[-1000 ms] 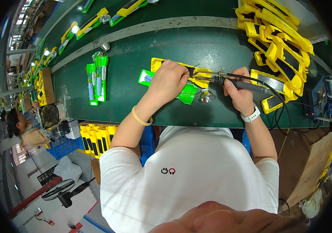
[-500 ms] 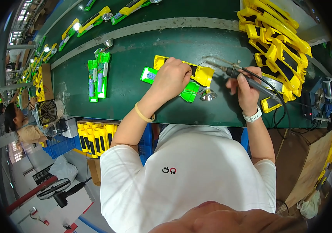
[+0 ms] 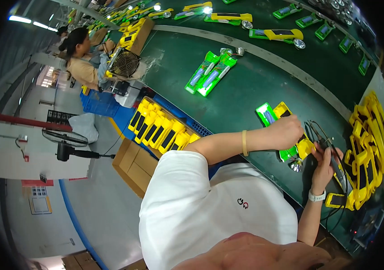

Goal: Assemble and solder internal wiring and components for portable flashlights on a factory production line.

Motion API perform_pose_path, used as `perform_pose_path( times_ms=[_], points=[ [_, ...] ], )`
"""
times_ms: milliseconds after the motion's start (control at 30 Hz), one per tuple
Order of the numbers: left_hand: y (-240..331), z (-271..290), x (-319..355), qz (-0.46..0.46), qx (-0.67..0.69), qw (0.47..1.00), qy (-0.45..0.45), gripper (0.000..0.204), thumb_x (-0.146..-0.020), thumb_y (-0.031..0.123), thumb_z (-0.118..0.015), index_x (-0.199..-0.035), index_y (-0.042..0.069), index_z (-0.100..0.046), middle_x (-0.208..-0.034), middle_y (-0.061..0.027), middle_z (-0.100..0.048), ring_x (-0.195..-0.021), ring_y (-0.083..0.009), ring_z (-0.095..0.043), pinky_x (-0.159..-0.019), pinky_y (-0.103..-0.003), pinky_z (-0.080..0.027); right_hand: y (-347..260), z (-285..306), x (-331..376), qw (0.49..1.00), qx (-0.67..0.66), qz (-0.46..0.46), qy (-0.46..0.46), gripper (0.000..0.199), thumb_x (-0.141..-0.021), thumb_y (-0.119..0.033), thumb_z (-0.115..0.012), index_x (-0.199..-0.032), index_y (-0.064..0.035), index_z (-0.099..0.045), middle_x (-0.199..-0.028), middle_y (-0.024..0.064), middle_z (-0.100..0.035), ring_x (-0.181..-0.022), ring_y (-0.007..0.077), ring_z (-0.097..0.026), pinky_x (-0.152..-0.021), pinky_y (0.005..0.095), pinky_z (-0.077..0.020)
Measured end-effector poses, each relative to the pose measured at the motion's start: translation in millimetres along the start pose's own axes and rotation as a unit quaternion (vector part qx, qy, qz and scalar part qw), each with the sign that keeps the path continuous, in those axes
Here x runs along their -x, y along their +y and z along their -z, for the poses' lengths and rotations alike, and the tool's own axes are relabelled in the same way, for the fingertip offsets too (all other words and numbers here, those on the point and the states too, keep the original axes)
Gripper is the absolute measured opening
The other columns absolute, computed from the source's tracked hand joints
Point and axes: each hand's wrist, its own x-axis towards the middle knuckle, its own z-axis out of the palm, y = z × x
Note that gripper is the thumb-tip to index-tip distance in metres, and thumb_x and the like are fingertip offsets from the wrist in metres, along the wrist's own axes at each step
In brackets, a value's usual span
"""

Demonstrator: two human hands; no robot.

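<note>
My left hand (image 3: 286, 132) is closed over a lamp being worked on, its fingertips hidden behind the fist. Beneath it lie a yellow casing half (image 3: 306, 146) and a green casing half (image 3: 264, 111) with a violet battery cell. A round silver reflector (image 3: 296, 165) hangs at their near end. My right hand (image 3: 323, 165) is closed round a dark soldering iron (image 3: 334, 163), its metal tip raised beside the yellow casing and its black cable trailing down. Two green casing halves (image 3: 211, 76) with battery cells and wires lie farther left on the green table.
Yellow casings (image 3: 368, 148) are heaped at the right edge. Lamps (image 3: 283, 34) line the strip beyond a metal rail (image 3: 264, 58). A box of yellow casings (image 3: 159, 130) stands by my left arm. Near a fan (image 3: 126, 63) sits another person (image 3: 82, 63).
The view has swung and tilted, so the table now runs slantwise and more of the left side shows. Both hands stay at the same lamp, the soldering iron still in my right hand.
</note>
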Motion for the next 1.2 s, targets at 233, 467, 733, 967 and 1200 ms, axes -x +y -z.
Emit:
perform_pose_path(
  times_ms=[233, 467, 733, 967, 1200],
  points=[
    [5.2, 27.3, 1.1, 0.015, 0.032, 0.999, 0.027, 0.010, -0.068, 0.011, -0.067, -0.074, 0.004, -0.062, -0.070, -0.0100, -0.059, -0.074, -0.0265, -0.056, -0.066, -0.034, -0.047, 2.0, -2.3, -0.7, 0.999, 0.032, 0.013, 0.005, 0.021, -0.094, -0.015, -0.048, -0.104, -0.0030, -0.035, -0.096, 0.0161, -0.056, -0.090, 0.0264, -0.064, -0.076, 0.0331, -0.0542],
    [-1.4, 61.6, 2.0, 0.330, 0.636, 0.697, -0.027, 0.020, -0.082, 0.002, -0.063, -0.097, -0.004, -0.051, -0.091, -0.0150, -0.063, -0.075, -0.0192, -0.065, -0.066, -0.026, -0.054, -8.9, -3.9, 4.3, 0.995, 0.089, 0.016, 0.040, 0.018, -0.093, -0.013, -0.050, -0.102, -0.0042, -0.038, -0.092, 0.0133, -0.060, -0.082, 0.0184, -0.062, -0.070, 0.0249, -0.0487],
    [-34.4, 65.3, 12.5, 0.173, 0.174, 0.969, 0.024, 0.008, -0.079, 0.012, -0.065, -0.082, 0.005, -0.067, -0.072, -0.0060, -0.061, -0.060, -0.0167, -0.059, -0.055, -0.027, -0.047, -19.7, -33.9, -0.9, 0.997, 0.054, -0.018, 0.043, 0.022, -0.086, -0.004, -0.058, -0.098, -0.0052, -0.040, -0.078, 0.0043, -0.051, -0.059, 0.0107, -0.053, -0.054, 0.0221, -0.0435],
    [-64.7, 63.9, -3.9, 0.016, 0.068, 0.991, -0.115, 0.008, -0.072, 0.006, -0.066, -0.079, 0.003, -0.062, -0.085, -0.0089, -0.055, -0.078, -0.0258, -0.055, -0.068, -0.034, -0.047, 4.9, -49.3, 1.2, 0.998, 0.058, -0.034, 0.017, 0.026, -0.083, -0.003, -0.061, -0.098, -0.0029, -0.040, -0.082, 0.0043, -0.052, -0.065, 0.0073, -0.055, -0.055, 0.0203, -0.0461],
    [-62.0, 65.0, -7.5, 0.018, 0.054, 0.990, -0.126, 0.008, -0.072, 0.003, -0.064, -0.078, 0.001, -0.059, -0.095, -0.0109, -0.049, -0.077, -0.0277, -0.057, -0.068, -0.036, -0.048, 10.6, -51.6, 0.2, 0.997, 0.068, -0.047, 0.004, 0.027, -0.082, -0.003, -0.062, -0.095, -0.0038, -0.039, -0.078, 0.0029, -0.052, -0.062, 0.0060, -0.051, -0.054, 0.0186, -0.0418]
  ],
)
